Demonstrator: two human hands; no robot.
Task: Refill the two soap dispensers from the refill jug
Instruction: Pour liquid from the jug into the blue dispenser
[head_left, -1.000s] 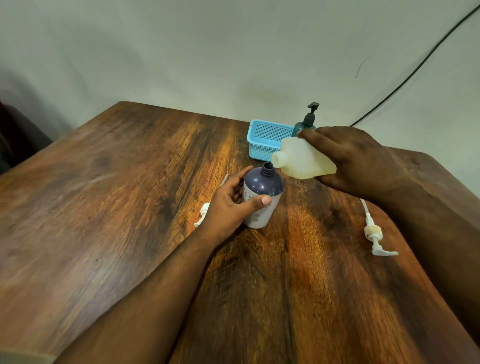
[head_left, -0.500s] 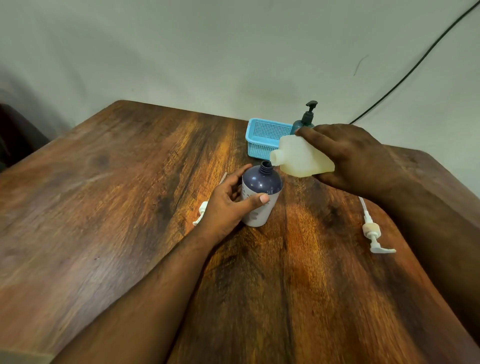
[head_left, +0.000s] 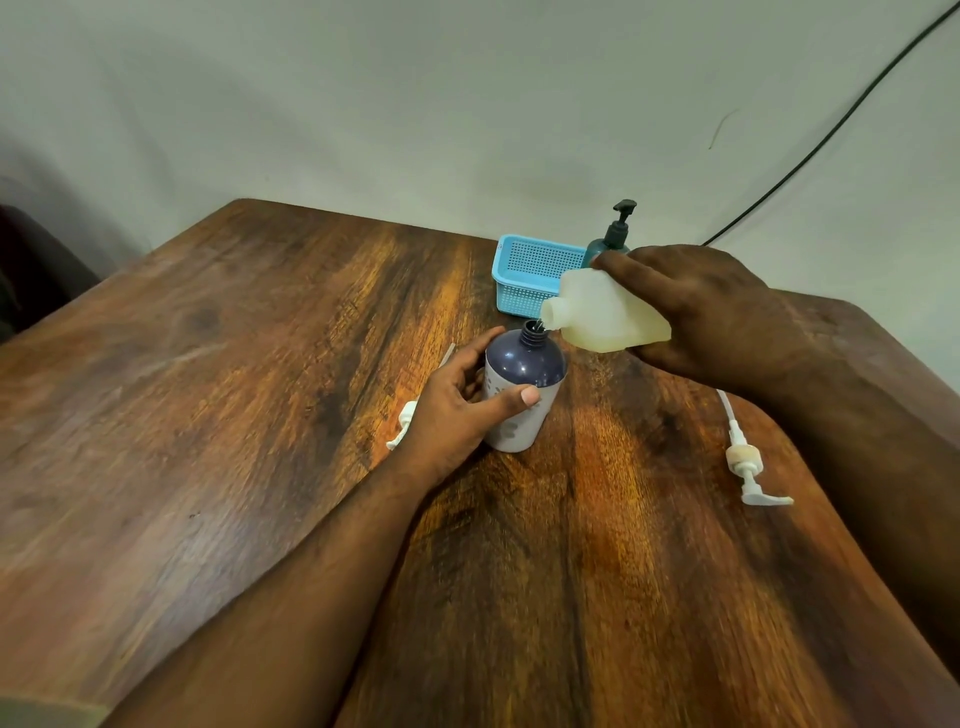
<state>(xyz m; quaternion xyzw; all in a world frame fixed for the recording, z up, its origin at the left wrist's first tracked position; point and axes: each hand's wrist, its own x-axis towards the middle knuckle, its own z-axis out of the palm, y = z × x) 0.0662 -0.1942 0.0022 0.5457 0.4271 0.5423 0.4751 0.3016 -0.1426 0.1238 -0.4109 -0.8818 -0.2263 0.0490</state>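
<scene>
Soap is going into the first of the two dispensers. The purple dispenser bottle (head_left: 523, 387) stands upright on the surface (head_left: 260, 389) with its pump off and its neck open, wrapped by the left hand (head_left: 457, 410), thumb across its front and fingers round the far side. Just above and to the right of that neck, the right hand (head_left: 696, 312) grips the translucent refill jug (head_left: 605, 317), tipped so its spout sits at the bottle's mouth; a thin thread seems to run between the two, though it is too small to be sure. How full the bottle is cannot be seen.

Beyond the right hand, a teal dispenser (head_left: 615, 236) stands with its pump on, seemingly untouched, beside a blue basket (head_left: 530, 278). By my judgement, the task is under halfway. One loose white pump (head_left: 745, 460) lies near the right forearm; another (head_left: 402, 423) peeks out behind the left hand.

Pale marks show on the purple bottle's white lower part, but nothing is readable.
</scene>
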